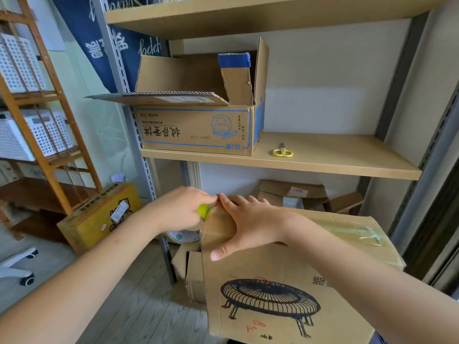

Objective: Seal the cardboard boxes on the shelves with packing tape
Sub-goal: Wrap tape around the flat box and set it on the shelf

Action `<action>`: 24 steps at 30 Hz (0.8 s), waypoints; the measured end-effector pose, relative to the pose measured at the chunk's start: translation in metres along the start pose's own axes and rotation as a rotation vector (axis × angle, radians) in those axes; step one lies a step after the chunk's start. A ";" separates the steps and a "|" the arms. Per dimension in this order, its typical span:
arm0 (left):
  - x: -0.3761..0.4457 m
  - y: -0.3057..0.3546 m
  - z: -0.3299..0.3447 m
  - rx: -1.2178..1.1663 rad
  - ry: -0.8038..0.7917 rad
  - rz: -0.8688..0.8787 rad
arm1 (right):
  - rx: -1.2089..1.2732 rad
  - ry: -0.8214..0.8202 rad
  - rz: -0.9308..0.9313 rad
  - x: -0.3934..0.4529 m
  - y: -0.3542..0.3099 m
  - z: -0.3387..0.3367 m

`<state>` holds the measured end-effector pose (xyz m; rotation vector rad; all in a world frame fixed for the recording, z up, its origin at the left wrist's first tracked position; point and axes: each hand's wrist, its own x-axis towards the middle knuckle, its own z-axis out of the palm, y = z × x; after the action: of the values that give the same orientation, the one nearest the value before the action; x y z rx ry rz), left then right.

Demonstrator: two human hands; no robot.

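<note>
Taping is under way on the near cardboard box (273, 281), low and right of centre in the frame. The left hand (182, 211) grips a green-handled tape dispenser (203, 211) at the box's far left corner, fingers curled round it. The right hand (244, 225) lies flat on the flap, fingers straight, pressing tape down. Next, I judge, the strip needs cutting and smoothing. A second open box (198, 127) waits on the shelf (335, 157) above, yellow scissors (283, 152) beside it.

Storeroom — metal shelving (280, 161), cardboard boxes (198, 130), storage baskets (37, 135)
</note>
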<state>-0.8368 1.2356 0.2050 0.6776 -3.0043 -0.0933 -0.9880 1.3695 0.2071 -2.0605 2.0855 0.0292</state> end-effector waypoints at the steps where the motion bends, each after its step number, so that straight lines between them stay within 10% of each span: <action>1: -0.001 -0.004 0.002 -0.070 0.001 -0.019 | -0.011 0.024 -0.012 0.001 0.000 -0.001; 9: 0.009 0.031 -0.044 -0.940 0.650 0.006 | 0.637 0.446 -0.188 -0.046 0.059 -0.025; 12: 0.041 0.066 -0.051 -1.260 0.491 0.029 | 0.951 0.594 -0.236 -0.071 0.081 -0.022; 20: 0.094 0.123 0.000 -0.876 0.126 -0.069 | 1.123 0.553 -0.124 -0.075 0.144 0.067; 24: 0.106 0.121 0.009 -0.959 0.178 -0.116 | 1.256 0.915 0.251 -0.044 0.178 0.025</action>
<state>-0.9847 1.2990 0.2095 0.6588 -2.3100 -1.2743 -1.1608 1.4205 0.1658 -1.0151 1.7747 -1.8932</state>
